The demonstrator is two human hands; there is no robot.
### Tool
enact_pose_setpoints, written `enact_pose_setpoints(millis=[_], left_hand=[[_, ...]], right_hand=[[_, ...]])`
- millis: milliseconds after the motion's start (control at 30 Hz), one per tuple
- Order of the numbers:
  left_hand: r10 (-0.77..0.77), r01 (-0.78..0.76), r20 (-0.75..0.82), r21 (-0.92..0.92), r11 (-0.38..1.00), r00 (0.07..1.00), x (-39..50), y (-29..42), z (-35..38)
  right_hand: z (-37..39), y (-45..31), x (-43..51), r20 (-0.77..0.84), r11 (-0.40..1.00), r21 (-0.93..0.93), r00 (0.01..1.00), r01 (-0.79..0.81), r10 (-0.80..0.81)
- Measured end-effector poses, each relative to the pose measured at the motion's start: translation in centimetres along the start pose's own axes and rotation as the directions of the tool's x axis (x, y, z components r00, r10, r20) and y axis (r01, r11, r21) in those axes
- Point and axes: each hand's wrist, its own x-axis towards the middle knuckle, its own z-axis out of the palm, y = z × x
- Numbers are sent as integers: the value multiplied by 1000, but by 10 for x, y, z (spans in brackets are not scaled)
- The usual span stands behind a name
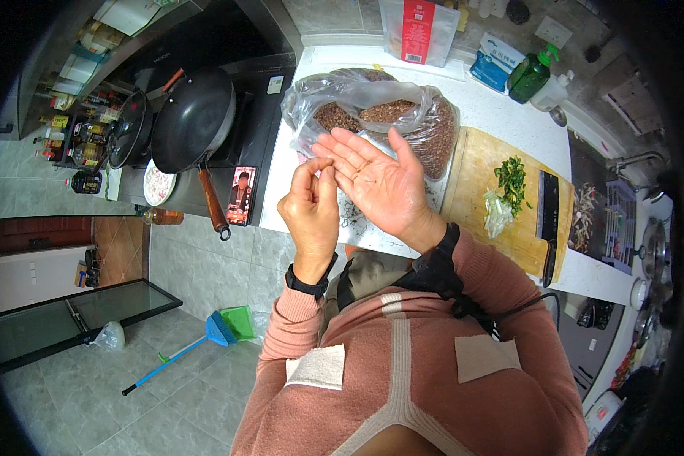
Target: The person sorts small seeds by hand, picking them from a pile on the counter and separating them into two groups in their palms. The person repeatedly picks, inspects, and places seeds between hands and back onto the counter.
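My right hand is held palm up, fingers stretched flat and thumb out to the side. A tiny brown speck appears to lie on its palm, too small to name. Beside its fingers, my left hand has thumb and fingers pinched together; whether something small sits between the tips is hidden. Just beyond both hands, a clear plastic bag lies open on the white counter, full of small reddish-brown dried pieces that look like Sichuan peppercorns. Thin dark bits are scattered on the counter beneath my hands.
Right of the bag, a wooden cutting board bears chopped greens, sliced white pieces and a cleaver. To the left are a wok on the stove, a phone and a bowl. A broom lies on the floor.
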Motion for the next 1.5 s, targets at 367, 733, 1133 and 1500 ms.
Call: enact_pose_setpoints(millis=[367,733,1133,1500], left_hand=[[259,-340,281,297,892,924,0,6,7],[-142,272,283,-498,824,949,32,-5,19],[-139,242,254,-436,867,957,96,-33,95],[-239,795,769,-606,24,593,107,-58,95]], right_hand=[[-10,1,-2,-28,987,-161,1000,2,-7],[-11,-16,2,-42,999,-36,998,40,-42],[-30,-40,-22,-98,992,55,989,116,-110],[-53,-65,-34,-225,34,-974,967,-223,-118]])
